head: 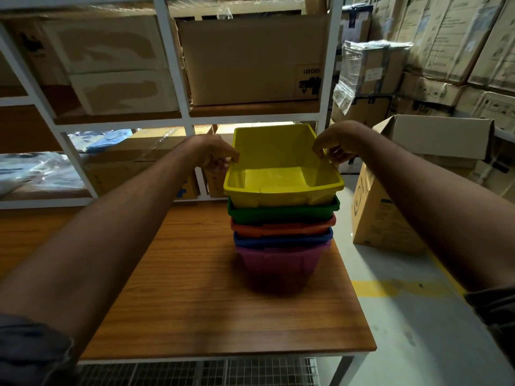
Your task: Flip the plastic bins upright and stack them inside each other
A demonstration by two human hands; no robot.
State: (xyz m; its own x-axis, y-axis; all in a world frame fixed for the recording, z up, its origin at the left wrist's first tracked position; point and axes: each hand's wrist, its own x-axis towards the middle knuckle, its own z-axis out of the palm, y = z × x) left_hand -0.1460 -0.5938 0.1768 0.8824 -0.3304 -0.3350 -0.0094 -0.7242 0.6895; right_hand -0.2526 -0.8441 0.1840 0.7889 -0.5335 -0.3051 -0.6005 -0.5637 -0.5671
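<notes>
A yellow bin [281,176] stands upright on top of a nested stack on the wooden table [195,288]. Under it sit a green bin [284,211], an orange bin [284,228], a blue bin [281,240] and a purple bin [278,263] at the bottom. My left hand [216,156] pinches the yellow bin's left rim. At the right rim is my right hand [335,147], its fingers curled over the edge. The yellow bin is empty inside.
White shelving [172,65] with cardboard boxes stands just behind the table. Stacked cartons fill the right side, with an open box [434,135] and another carton [381,218] on the floor near the table's right edge. A yellow line [395,288] marks the floor.
</notes>
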